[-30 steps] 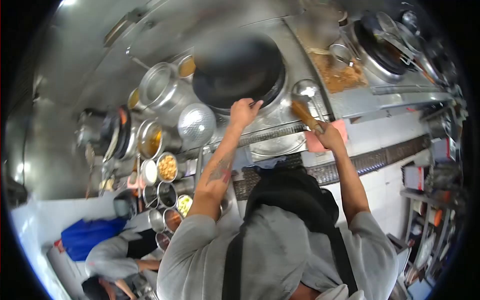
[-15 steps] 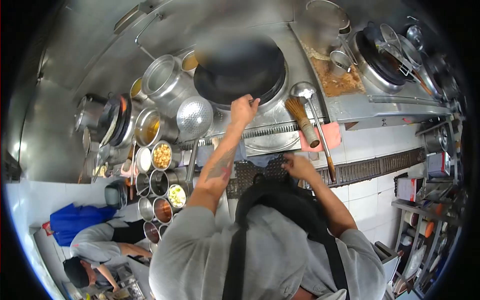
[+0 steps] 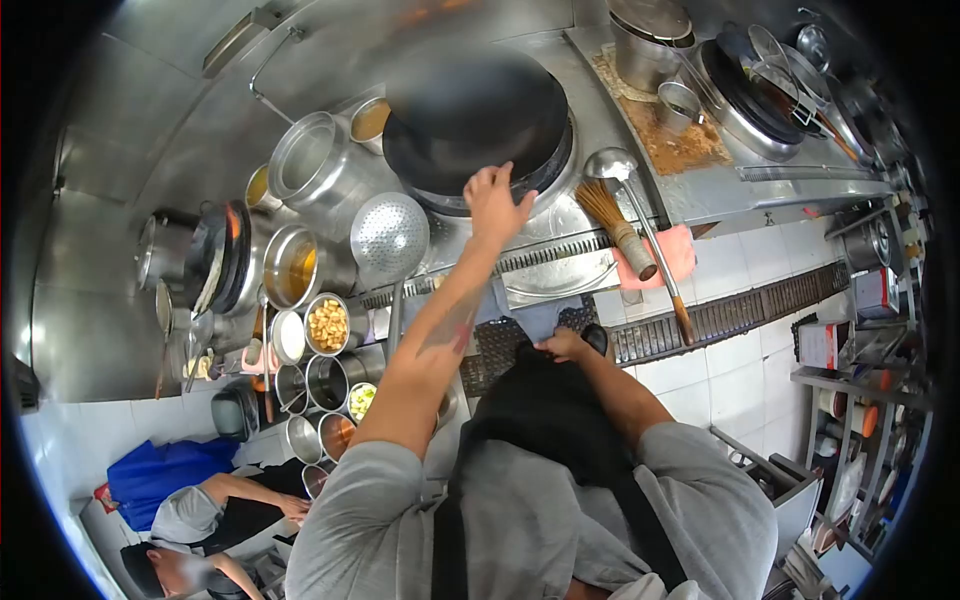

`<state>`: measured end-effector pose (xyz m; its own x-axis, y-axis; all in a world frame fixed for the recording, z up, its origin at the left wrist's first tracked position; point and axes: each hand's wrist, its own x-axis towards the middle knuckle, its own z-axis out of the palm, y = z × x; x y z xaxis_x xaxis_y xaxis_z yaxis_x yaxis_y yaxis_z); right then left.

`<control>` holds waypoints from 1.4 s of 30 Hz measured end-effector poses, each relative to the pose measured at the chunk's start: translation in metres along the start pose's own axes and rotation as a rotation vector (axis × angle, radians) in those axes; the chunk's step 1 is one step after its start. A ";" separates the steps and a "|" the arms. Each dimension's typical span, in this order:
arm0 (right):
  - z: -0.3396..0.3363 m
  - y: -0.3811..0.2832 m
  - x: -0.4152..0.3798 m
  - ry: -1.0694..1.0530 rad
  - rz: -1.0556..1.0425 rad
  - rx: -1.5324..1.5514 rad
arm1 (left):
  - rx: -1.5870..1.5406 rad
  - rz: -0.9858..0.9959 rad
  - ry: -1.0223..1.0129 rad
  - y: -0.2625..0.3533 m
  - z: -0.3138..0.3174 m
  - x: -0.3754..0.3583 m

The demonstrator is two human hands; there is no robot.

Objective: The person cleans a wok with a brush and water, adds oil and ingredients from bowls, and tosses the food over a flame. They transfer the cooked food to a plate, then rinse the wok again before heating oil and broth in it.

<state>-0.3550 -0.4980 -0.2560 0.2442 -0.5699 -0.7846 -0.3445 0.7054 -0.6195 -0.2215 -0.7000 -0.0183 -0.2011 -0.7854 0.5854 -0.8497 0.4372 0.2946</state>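
A large black wok (image 3: 525,130) sits on the burner ahead of me, its upper part blurred. My left hand (image 3: 496,208) is at its near rim, thumb and fingers apart, fingertips overlapping the edge. Lower down, my right hand (image 3: 566,344) has its fingers curled at the end of my black apron (image 3: 535,390), closed on the cloth. To the left of the wok lies a perforated skimmer (image 3: 390,238). On the right, a bamboo brush (image 3: 618,230) and a steel ladle (image 3: 650,225) with a wooden handle lie across a pink cloth (image 3: 678,255).
At left stand a steel pot (image 3: 310,165), a pot of amber liquid (image 3: 292,265), a container of browned cubes (image 3: 328,324) and several other containers. A co-worker (image 3: 190,515) is at lower left. A floor drain grate (image 3: 740,315) and a shelf rack (image 3: 850,400) are at right.
My left hand has loosened from its closed grip at the wok's rim and its fingers have spread. My right hand has moved left and down to the apron's end. The view has shifted slightly.
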 end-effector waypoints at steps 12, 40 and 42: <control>-0.012 -0.059 -0.085 -0.465 0.080 0.672 | -0.513 -0.580 -0.914 0.014 -0.029 -0.262; -0.245 -0.010 -0.176 0.663 -0.158 -0.145 | -1.603 -1.003 -0.536 0.239 0.237 0.333; -0.246 -0.005 -0.187 0.632 -0.185 -0.147 | -1.278 -0.803 -0.481 0.182 0.247 0.370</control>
<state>-0.6222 -0.4991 -0.1002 -0.2505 -0.8447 -0.4731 -0.4786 0.5328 -0.6979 -0.5712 -1.0192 0.0654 -0.2599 -0.9353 -0.2402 0.0971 -0.2728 0.9572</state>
